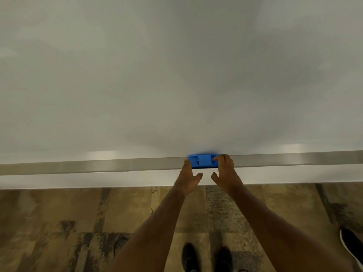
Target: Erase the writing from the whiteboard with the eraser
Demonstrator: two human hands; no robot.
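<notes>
A blue eraser (203, 160) rests on the metal tray (98, 166) along the bottom of the whiteboard (176, 75). The board's surface looks plain grey-white, with no writing visible in this view. My left hand (187, 176) touches the eraser's left end with its fingertips. My right hand (225, 171) has its fingers curled over the eraser's right end, thumb apart below. Both hands are at the eraser; a firm grip is not evident.
Below the tray runs a white wall strip (78, 181), then wood-pattern flooring (59, 222). My two dark shoes (206, 258) stand under the board. Another dark shoe with a white sole (351, 246) is at the right edge.
</notes>
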